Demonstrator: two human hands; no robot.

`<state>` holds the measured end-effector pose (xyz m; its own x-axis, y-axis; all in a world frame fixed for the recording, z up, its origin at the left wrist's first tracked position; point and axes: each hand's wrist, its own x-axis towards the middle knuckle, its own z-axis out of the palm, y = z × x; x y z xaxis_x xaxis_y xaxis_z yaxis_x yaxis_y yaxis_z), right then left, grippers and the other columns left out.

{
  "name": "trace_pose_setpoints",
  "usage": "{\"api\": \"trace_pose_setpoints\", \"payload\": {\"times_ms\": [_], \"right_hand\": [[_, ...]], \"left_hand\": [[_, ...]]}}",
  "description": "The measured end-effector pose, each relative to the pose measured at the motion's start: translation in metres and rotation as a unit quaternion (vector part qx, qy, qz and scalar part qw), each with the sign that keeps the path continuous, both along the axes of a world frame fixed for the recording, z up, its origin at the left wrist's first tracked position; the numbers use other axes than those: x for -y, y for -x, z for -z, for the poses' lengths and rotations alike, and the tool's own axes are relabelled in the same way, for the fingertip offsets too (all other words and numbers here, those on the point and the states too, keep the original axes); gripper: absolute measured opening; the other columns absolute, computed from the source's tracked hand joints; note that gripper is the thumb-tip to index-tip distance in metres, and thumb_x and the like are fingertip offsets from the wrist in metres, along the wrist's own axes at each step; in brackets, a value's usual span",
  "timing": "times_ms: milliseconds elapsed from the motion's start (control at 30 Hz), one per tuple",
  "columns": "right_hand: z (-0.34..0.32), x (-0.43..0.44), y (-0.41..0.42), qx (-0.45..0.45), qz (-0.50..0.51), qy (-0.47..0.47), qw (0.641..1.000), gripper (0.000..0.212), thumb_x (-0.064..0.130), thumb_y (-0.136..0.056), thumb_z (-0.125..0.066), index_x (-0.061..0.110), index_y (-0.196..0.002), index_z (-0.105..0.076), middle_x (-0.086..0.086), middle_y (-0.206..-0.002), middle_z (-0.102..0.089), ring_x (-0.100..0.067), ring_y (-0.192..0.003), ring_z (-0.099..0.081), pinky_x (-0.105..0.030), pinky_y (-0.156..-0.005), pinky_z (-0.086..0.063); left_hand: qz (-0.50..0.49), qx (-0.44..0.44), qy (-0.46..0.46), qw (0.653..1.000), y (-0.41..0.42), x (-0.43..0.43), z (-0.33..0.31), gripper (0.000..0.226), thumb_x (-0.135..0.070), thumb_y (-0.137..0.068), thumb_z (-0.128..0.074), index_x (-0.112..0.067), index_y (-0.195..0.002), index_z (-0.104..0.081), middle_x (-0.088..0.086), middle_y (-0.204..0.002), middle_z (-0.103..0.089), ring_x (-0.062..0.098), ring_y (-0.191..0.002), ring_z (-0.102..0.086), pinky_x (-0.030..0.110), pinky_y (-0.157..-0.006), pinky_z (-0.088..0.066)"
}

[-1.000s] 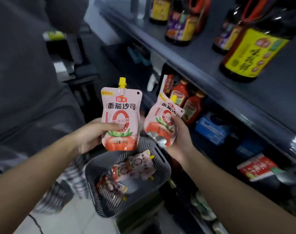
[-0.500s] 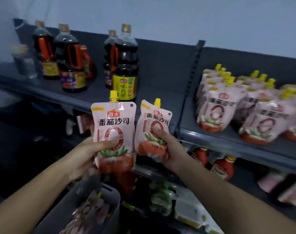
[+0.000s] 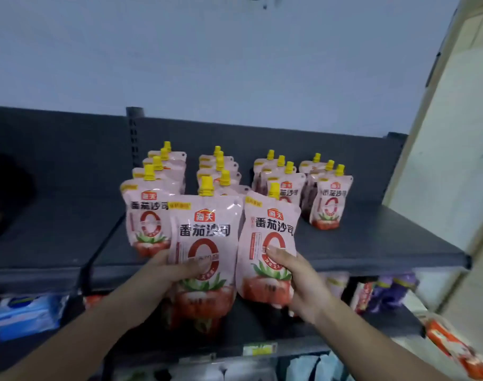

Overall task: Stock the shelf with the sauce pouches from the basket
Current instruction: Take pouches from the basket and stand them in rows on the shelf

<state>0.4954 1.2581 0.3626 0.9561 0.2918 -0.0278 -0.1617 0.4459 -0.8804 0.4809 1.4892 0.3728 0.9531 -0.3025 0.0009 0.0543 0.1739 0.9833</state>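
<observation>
My left hand [image 3: 163, 273] grips a pink tomato sauce pouch [image 3: 204, 243] with a yellow cap, held upright in front of the dark shelf [image 3: 372, 243]. My right hand [image 3: 298, 276] grips a second pouch [image 3: 268, 237] just to its right, also upright. Both pouches hang at the shelf's front edge. Behind them, several rows of the same pouches [image 3: 328, 199] stand on the shelf; the leftmost front one [image 3: 144, 213] is partly hidden by the pouch in my left hand. The basket is out of view.
A cream pillar [image 3: 455, 149] borders the shelf on the right. A slotted upright [image 3: 134, 133] divides the shelf bays. Lower shelves hold blue packs [image 3: 23, 314], purple packs [image 3: 391, 292] and red-and-white packets [image 3: 455, 350]. Bare shelf lies right of the rows.
The view has swung right and up from the basket and soy sauce bottles to the pouch rows. Both hands have carried their pouches up to the shelf's front edge.
</observation>
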Motion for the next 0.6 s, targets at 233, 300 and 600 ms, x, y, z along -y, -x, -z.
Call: {"api": "trace_pose_setpoints", "payload": {"times_ms": [233,300,600], "right_hand": [[-0.004,0.144,-0.037,0.032,0.087,0.044,0.995,0.096,0.029,-0.032,-0.095,-0.002,-0.115,-0.058,-0.021,-0.102,-0.071,-0.028,-0.084,-0.071,-0.037,-0.07,-0.058],[-0.006,0.169,-0.048,0.037,0.105,0.052,0.992,0.094,0.03,-0.03,-0.095,0.0,-0.112,-0.061,-0.02,-0.104,-0.071,-0.028,-0.085,-0.071,-0.037,-0.071,-0.059],[-0.017,0.219,-0.112,0.085,0.135,0.124,0.979,0.087,0.032,-0.023,-0.095,0.009,-0.102,-0.065,-0.014,-0.096,-0.074,-0.026,-0.081,-0.073,-0.033,-0.061,-0.058]], "left_hand": [[0.015,-0.007,0.012,1.0,-0.053,0.137,-0.007,0.048,-0.017,-0.059,-0.078,0.0,-0.101,-0.064,0.014,-0.084,-0.075,0.016,-0.059,-0.071,0.018,-0.044,-0.051],[-0.001,-0.013,0.024,1.0,-0.072,0.157,-0.007,0.04,-0.012,-0.062,-0.072,-0.004,-0.1,-0.065,0.015,-0.093,-0.075,0.02,-0.071,-0.073,0.026,-0.055,-0.058],[-0.037,0.007,0.005,0.999,-0.145,0.182,0.005,0.056,-0.007,-0.055,-0.082,-0.012,-0.108,-0.064,0.009,-0.103,-0.074,0.028,-0.1,-0.068,0.037,-0.083,-0.052]]}}
